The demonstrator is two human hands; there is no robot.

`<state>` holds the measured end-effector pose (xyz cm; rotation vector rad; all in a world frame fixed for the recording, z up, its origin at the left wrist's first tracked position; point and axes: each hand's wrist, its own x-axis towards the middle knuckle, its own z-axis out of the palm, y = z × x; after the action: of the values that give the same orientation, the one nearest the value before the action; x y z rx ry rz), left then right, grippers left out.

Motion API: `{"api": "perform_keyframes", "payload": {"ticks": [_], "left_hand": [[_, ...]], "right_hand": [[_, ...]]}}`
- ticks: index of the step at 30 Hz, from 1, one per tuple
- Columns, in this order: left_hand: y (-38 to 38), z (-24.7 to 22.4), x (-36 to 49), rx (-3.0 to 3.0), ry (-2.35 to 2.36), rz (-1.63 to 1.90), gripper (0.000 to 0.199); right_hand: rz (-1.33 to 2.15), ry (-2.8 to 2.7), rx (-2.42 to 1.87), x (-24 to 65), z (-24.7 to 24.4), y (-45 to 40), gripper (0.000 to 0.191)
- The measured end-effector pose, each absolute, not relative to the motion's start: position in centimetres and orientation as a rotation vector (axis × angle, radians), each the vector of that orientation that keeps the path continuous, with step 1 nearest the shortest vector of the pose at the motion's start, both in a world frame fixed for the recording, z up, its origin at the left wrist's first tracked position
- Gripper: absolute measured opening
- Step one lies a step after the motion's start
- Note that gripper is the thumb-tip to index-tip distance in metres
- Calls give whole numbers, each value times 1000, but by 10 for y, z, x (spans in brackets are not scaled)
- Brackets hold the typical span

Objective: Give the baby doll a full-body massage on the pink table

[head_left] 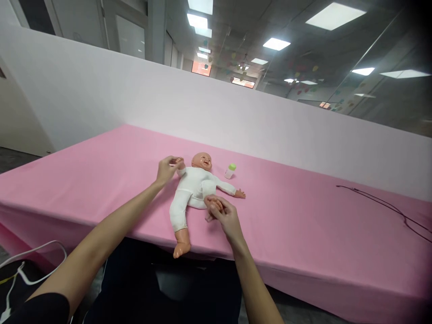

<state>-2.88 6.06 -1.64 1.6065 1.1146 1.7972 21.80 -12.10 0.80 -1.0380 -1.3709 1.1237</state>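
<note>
A baby doll (199, 184) in a white cloth body lies face up on a pink-covered table, its head away from me. My left hand (166, 169) is closed on the doll's hand at the end of its bent arm. With fingers wrapped round the other-side foot, my right hand (227, 215) holds that leg bent up over the doll's lower body. The doll's other leg stretches toward me, its bare foot (182, 244) at the table's front edge. A small bottle with a green cap (230, 170) stands beside the doll's head.
The pink tablecloth (297, 220) hangs over the front edge near my lap. A dark thin cord (381, 204) lies at the right. A white partition (236, 117) rises behind the table. White cables (43, 247) are at the lower left.
</note>
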Motion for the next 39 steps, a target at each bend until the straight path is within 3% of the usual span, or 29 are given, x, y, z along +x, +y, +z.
{"api": "perform_keyframes", "payload": {"ticks": [6, 13, 20, 26, 31, 34, 39], "left_hand": [[82, -34, -71, 952, 1225, 1877, 24], [59, -13, -27, 1501, 1128, 1864, 22], [30, -17, 15, 2077, 1163, 1475, 18], [56, -18, -37, 1669, 1166, 1714, 21], [74, -36, -82, 1258, 1418, 1761, 28], [74, -32, -80, 1192, 1409, 1804, 27], [55, -2, -32, 1543, 1127, 1822, 20]], "right_hand": [[1323, -1458, -1094, 235, -22, -191, 45], [1146, -1411, -990, 213, 16, -141, 47], [1117, -1307, -1035, 189, 13, -63, 63], [1171, -1418, -1057, 219, 16, -140, 46], [1330, -1396, -1081, 226, -23, -197, 43], [1312, -1369, -1055, 220, -26, -195, 46], [1141, -1394, -1014, 214, 18, -141, 50]]}}
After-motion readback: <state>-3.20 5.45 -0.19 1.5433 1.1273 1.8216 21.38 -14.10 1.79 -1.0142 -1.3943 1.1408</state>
